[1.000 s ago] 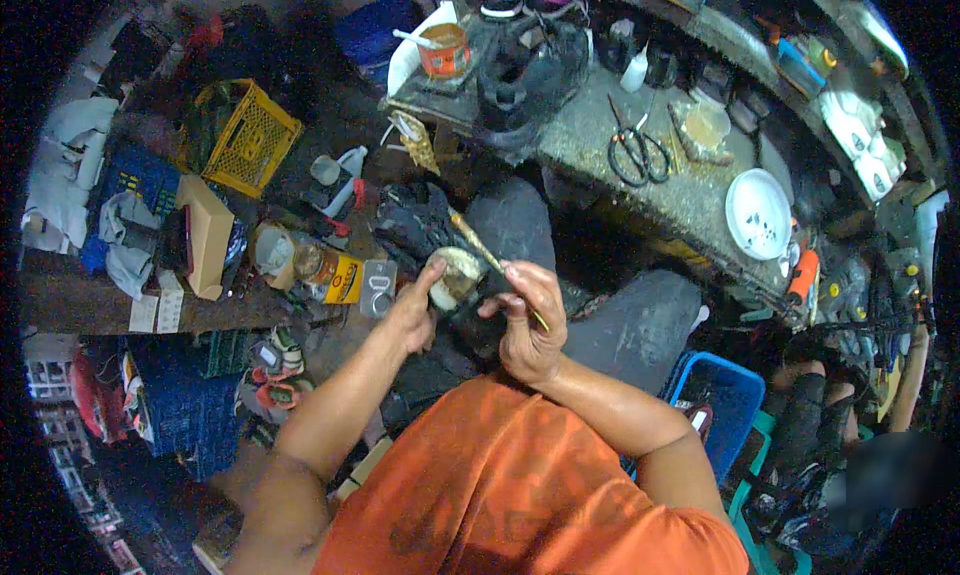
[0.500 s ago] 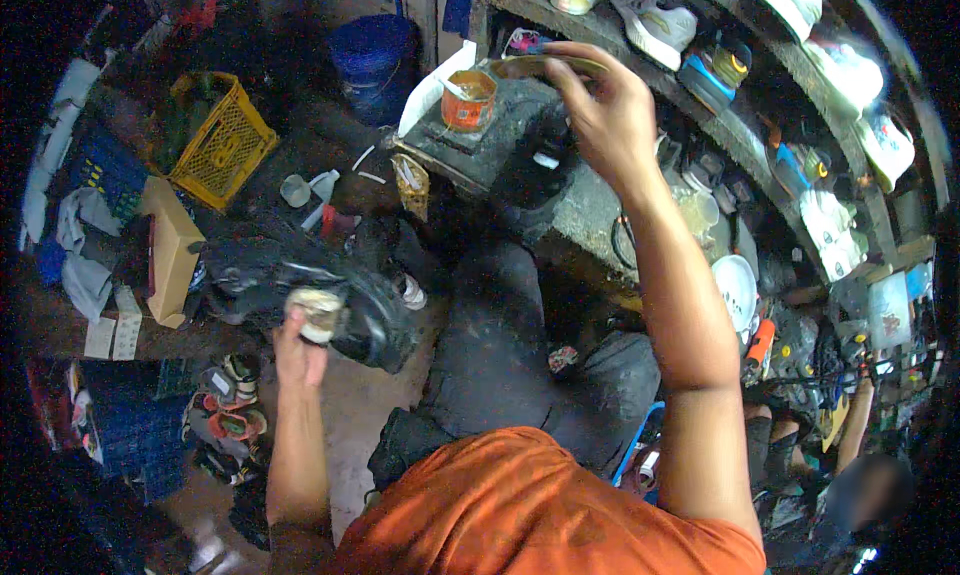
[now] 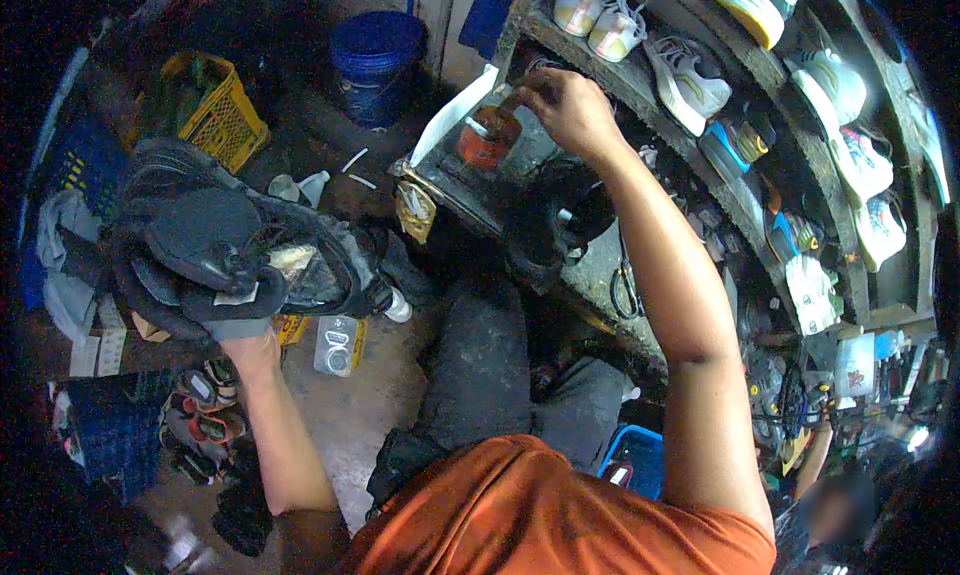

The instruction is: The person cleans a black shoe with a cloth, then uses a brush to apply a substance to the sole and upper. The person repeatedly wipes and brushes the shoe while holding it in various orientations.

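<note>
At the left, my left hand (image 3: 250, 345) is under the near edge of a bulky black bag (image 3: 200, 230), by a grey band; the bag hides its fingers, which seem closed on it. Pale crumpled material (image 3: 290, 260) shows at the bag's right part. My right hand (image 3: 572, 105) reaches over the low bench, fingers pinched together beside the rim of an orange can (image 3: 490, 140). Something small and brown at those fingertips is too dark to name. A white stick (image 3: 478, 127) leans in the can.
Shelves of shoes (image 3: 690, 85) curve along the right. Scissors (image 3: 625, 287) and a dark object (image 3: 545, 225) lie on the bench. A blue bucket (image 3: 375, 70) and a yellow crate (image 3: 225, 115) stand behind. A clear pack (image 3: 340, 345) lies on the floor. Another person's arm (image 3: 815, 460) shows at lower right.
The pale round thing in my left hand is no longer seen there; that hand is now at the black bag, which has shifted left. My right hand has moved left and down toward the can.
</note>
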`<state>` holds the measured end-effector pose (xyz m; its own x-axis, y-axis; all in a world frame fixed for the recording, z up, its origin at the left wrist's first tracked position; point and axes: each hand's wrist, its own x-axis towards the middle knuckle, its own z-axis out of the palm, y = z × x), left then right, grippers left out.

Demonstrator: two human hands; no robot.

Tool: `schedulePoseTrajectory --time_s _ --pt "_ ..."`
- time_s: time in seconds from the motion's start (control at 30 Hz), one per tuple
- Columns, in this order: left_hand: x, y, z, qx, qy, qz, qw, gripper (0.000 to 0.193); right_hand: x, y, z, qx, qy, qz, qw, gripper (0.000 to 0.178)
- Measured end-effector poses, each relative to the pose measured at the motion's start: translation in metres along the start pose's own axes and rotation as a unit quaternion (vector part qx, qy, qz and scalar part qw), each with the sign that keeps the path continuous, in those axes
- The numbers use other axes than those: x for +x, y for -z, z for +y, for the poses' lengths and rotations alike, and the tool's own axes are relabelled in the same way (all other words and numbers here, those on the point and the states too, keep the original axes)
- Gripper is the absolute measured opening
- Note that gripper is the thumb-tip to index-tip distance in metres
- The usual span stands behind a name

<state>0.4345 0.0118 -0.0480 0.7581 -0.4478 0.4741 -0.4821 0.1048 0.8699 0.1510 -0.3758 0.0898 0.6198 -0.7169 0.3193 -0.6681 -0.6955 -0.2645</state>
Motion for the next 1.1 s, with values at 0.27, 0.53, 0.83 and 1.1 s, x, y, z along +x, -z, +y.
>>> schedulePoseTrajectory --time_s 0.27,0.53,0.83,1.1 --pt "0.037 0.052 -0.016 0.024 0.022 0.008 0.999 0.057 -0.022 -0.009 -0.003 0.014 -0.012 0.043 0.999 0.024" --pt "0.075 -0.008 0.134 0.087 -0.076 0.062 0.991 0.106 -0.025 0.013 0.002 0.055 -0.05 0.005 0.997 0.034" --pt "0.078 -0.029 0.173 0.222 -0.18 0.07 0.956 0.111 -0.09 0.05 -0.07 0.458 -0.051 -0.007 0.887 0.022" --pt "0.071 -0.039 0.183 0.224 -0.187 0.062 0.954 0.109 -0.15 -0.016 -0.159 0.651 -0.171 -0.083 0.735 0.02"
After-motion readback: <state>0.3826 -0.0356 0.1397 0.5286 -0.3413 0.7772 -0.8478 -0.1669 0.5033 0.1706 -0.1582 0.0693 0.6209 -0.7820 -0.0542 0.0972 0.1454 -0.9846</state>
